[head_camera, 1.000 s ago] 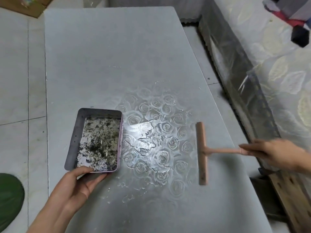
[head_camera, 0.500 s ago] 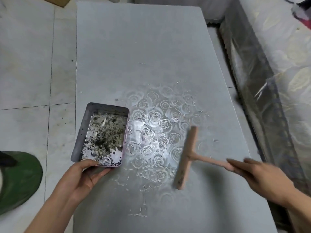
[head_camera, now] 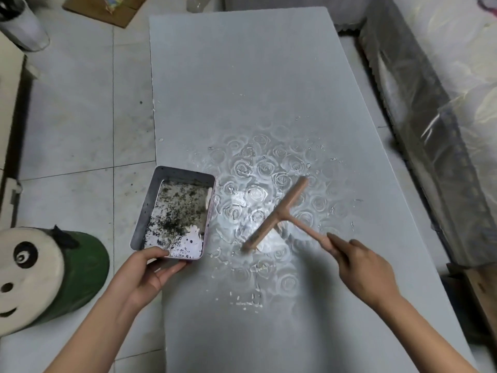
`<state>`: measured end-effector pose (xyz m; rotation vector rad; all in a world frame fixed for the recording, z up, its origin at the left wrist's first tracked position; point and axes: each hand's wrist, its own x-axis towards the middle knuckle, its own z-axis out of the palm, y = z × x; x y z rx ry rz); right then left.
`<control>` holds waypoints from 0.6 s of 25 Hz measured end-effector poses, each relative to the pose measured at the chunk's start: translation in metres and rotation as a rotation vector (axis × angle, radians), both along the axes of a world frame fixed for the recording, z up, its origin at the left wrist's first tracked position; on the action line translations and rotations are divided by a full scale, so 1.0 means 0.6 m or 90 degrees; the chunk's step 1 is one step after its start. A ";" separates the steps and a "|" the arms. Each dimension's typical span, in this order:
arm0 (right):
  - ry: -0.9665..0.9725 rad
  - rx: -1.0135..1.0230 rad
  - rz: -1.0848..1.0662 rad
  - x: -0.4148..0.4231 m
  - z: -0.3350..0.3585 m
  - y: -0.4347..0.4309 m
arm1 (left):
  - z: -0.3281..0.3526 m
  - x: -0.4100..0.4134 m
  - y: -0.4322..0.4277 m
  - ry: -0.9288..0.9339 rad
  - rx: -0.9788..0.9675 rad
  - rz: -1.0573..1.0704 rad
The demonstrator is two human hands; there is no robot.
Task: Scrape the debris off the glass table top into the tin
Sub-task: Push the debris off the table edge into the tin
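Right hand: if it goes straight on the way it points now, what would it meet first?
The right hand grips the scraper by its handle and points up-left. Past the scraper's blade lies only wet glass table top, then probably the tin, at its right wall near the far corner; depth is unclear.

Home: mattress [head_camera: 457, 84], panda stool [head_camera: 40, 275].

1. The tin [head_camera: 146, 211] overhangs the left edge of the tabletop [head_camera: 242, 76], with dark crumbs and white scraps inside it.
2. The left hand [head_camera: 148, 273] holds the tin's near end, thumb on the rim and fingers [head_camera: 172, 268] underneath.
3. Right of the tin, the right hand [head_camera: 363, 267] grips the handle of a T-shaped scraper [head_camera: 279, 211], whose blade is slanted on the glass.
4. A white debris lump [head_camera: 269, 242] touches the blade's near end.
5. Left of the tin, a panda-faced stool [head_camera: 40, 275] stands on the floor [head_camera: 80, 117].
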<state>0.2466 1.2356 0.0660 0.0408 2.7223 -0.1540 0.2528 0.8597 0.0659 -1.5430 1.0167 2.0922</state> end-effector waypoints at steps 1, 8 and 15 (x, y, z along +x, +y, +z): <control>-0.011 -0.006 -0.033 0.027 0.019 0.006 | 0.007 0.012 0.003 -0.001 -0.002 -0.018; -0.076 -0.044 -0.283 0.278 0.088 -0.025 | 0.033 0.067 0.002 -0.027 0.030 -0.127; -0.192 -0.033 -0.425 0.463 0.070 -0.051 | 0.045 0.108 0.018 -0.052 0.068 -0.312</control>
